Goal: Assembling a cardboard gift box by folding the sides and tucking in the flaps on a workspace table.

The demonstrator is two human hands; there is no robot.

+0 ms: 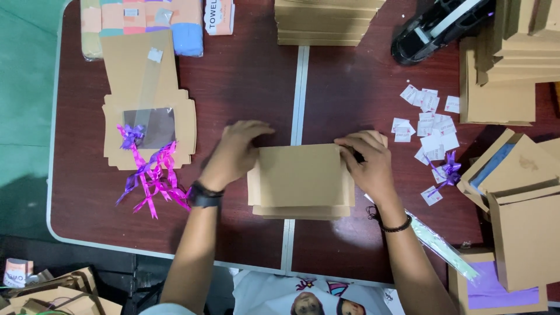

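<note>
Head camera view, looking straight down at a dark red tabletop (245,76) with a pale seam running down its middle. A flat brown cardboard box (300,181) lies across that seam, directly in front of the person, seemingly so both hands can reach its sides evenly. The left hand (233,153) presses on the box's upper left corner, fingers curled loosely and spread, its grip not closed around anything. The right hand (367,160) rests on the upper right edge, fingers bent over the cardboard and apparently pinching the flap, though the fingertips are hidden. To the left lie a flattened window box (149,125) and pink and purple ribbon bows (153,178). To the right are scattered white paper labels (429,125) and more cardboard boxes (519,192).
</note>
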